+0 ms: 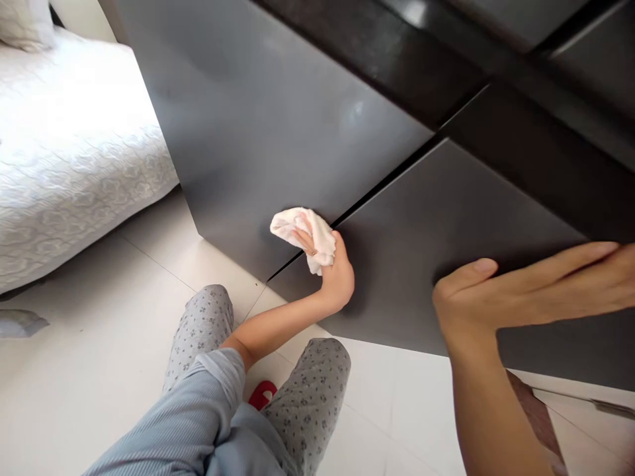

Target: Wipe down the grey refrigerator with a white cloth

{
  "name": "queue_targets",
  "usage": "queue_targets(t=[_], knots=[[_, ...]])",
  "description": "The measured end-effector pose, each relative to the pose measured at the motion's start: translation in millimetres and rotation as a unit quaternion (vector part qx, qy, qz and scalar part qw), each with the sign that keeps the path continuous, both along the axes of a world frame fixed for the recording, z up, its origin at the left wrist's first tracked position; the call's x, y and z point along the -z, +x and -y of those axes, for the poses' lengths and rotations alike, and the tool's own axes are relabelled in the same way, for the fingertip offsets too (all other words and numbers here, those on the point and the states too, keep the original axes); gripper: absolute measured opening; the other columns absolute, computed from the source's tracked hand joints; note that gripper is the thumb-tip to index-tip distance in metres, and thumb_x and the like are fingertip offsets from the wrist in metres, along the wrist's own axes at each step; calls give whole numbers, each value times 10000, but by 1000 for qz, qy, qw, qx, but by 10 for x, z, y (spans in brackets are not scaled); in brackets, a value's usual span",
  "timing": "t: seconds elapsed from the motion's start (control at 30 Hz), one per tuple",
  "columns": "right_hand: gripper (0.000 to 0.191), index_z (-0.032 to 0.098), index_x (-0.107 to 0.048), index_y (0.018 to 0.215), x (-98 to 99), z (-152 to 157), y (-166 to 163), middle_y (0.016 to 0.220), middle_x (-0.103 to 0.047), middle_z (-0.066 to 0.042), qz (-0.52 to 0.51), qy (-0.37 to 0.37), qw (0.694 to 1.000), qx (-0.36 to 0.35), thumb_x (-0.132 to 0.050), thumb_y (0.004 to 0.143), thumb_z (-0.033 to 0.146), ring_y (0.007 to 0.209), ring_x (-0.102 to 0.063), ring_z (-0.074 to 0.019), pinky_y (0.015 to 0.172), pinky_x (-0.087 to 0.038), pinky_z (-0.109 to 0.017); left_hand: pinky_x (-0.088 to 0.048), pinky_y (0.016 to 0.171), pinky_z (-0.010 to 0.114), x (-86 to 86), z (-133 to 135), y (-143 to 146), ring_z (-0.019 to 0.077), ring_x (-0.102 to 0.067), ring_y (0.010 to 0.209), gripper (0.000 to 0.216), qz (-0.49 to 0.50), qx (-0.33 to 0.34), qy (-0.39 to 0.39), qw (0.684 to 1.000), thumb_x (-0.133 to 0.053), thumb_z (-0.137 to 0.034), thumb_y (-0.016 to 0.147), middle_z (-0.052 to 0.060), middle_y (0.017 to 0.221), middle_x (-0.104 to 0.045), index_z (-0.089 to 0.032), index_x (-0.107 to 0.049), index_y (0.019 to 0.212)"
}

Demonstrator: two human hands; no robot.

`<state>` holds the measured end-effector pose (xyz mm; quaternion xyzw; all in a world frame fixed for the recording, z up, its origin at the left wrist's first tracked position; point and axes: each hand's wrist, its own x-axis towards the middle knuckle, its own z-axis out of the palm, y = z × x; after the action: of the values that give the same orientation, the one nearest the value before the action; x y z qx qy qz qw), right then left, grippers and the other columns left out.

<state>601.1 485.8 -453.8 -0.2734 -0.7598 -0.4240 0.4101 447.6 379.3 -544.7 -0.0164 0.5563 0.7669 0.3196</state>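
My left hand [338, 274] is closed around a crumpled white cloth [290, 223], its wrist sharply bent. The cloth is against a dark grey glossy panel [258, 132], by the narrow dark gap between it and a second grey panel [411, 218]. Some fingers show through the folds; the rest are covered. Off to the right, my right hand [526, 291] is stretched out with fingers pointing right and thumb apart. It holds nothing and appears to lie against the second panel; its fingertips run out of view at the right edge.
A bed with a pale patterned cover [84, 198] stands at the left, a pillow [24, 25] on it. Light floor tiles [99, 377] run below the panels. My knees [312, 396] are close to the furniture, with a red slipper [262, 394] between them.
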Motion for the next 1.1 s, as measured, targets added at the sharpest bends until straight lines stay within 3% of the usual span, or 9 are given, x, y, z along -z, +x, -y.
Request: queue_targets(t=[0.13,0.23,0.33,0.43,0.53,0.67,0.83,1.0,1.1], knots=[[799,61,-153,1710,30,-12,-151,1690,-247,-296,52,40,994,-82,-409,1043,419,1615,-188,-450,1149,-256,-828,173,1342,535,-447,2,-137,229,276,1603,681,-200,12,53,978,-317,-710,1010,-54,1775,-195,-418,-345,1624],[737,82,-273,1689,126,22,-199,1646,-354,-294,0,14,992,-129,-461,1041,380,1600,-251,-442,1205,-253,-780,240,1266,641,-653,17,-232,295,264,1610,585,-296,3,92,951,-303,-604,1067,-60,1789,-137,-416,-374,1616],[611,61,-458,1564,255,-45,-151,1500,-524,-295,-33,28,982,-182,-468,1038,374,1549,-378,-429,1186,-367,-729,219,1250,684,-769,28,-292,327,190,1632,567,-337,-28,106,935,-324,-532,1091,-81,1795,-68,-404,-335,1643],[500,80,-546,1391,319,-118,-108,1355,-607,-258,-43,30,971,-232,-465,1027,413,1456,-499,-405,1128,-459,-698,151,1281,690,-829,12,-296,355,118,1646,576,-395,-4,125,910,-438,-496,1067,-59,1785,-157,-374,-393,1628],[431,146,-539,1390,213,39,-185,1336,-622,-196,-71,16,953,-295,-461,1029,367,1409,-553,-348,1130,-493,-641,76,1311,686,-833,-31,-217,387,-48,1654,528,-494,76,155,852,-541,-438,1018,-12,1730,-339,-337,-549,1536],[384,273,-625,1323,-116,600,-465,1233,-690,-79,-124,-84,912,-381,-390,1031,191,1263,-662,-235,1066,-579,-494,69,1350,592,-705,-69,-95,376,-242,1625,454,-590,150,199,768,-576,-435,972,28,1639,-495,-350,-667,1408],[355,249,-663,1242,-256,920,-749,1250,-715,-70,-80,-193,889,-407,-388,1041,148,1290,-655,-218,1094,-575,-446,-94,1361,590,-468,-23,-212,374,-581,1406,405,-657,232,245,675,-489,-497,998,127,1269,-749,-276,-725,1240],[354,221,-638,1322,20,797,-769,1318,-671,-92,-166,-168,897,-374,-385,1077,185,1318,-625,-223,1131,-547,-442,-302,1316,592,-381,-123,-403,263,-571,1409,490,-608,135,321,713,-198,-501,1107,124,1408,-655,-241,-603,1198],[405,201,-544,1467,126,821,-818,1444,-601,-120,-167,-224,907,-314,-359,1110,247,1400,-560,-231,1180,-516,-450,-376,1289,522,-347,-198,-471,193,-453,1517,285,-651,84,337,675,-269,-368,1128,101,1578,-500,-266,-491,1275]])
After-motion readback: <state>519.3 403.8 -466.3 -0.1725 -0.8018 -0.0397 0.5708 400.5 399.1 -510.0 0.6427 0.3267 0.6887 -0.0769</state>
